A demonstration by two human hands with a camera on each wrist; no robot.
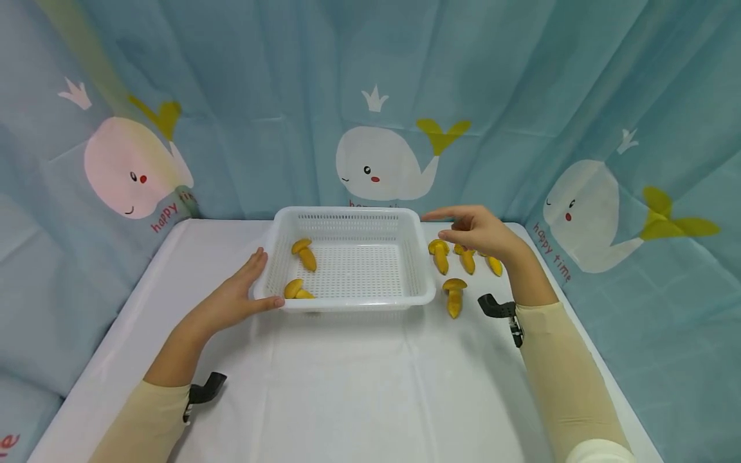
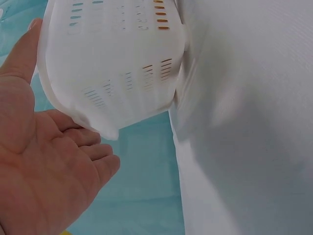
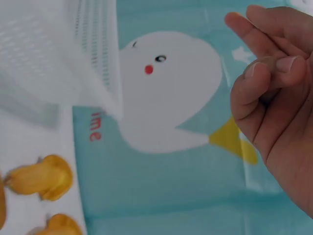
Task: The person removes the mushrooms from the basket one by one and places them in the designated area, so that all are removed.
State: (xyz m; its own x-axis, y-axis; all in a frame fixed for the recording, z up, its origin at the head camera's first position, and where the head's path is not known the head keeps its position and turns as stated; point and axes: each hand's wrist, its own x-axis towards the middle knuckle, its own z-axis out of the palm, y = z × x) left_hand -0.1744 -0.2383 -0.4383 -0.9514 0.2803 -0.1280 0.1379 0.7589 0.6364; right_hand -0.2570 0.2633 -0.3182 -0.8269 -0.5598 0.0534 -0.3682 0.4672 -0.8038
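A white plastic basket (image 1: pixel 347 303) sits on the table with two yellow mushrooms in it, one toward the back left (image 1: pixel 305 254) and one at the front left (image 1: pixel 296 289). My left hand (image 1: pixel 234 297) rests spread against its left end, thumb at the front corner of the rim; in the left wrist view the fingertips lie along the rim's edge. Beyond the basket's right side my right hand (image 1: pixel 477 230) hovers with the index finger stretched toward the back right corner. The other fingers bend loosely, and nothing shows between them in the right wrist view.
Several yellow mushrooms lie to the right of the basket: a row below the right hand, including one mushroom (image 1: pixel 441 257), and another mushroom (image 1: pixel 454 299) nearer the front. A white cloth (image 1: pixel 347 386) covers the table. Blue whale-print curtains (image 1: pixel 260 128) stand behind and beside it.
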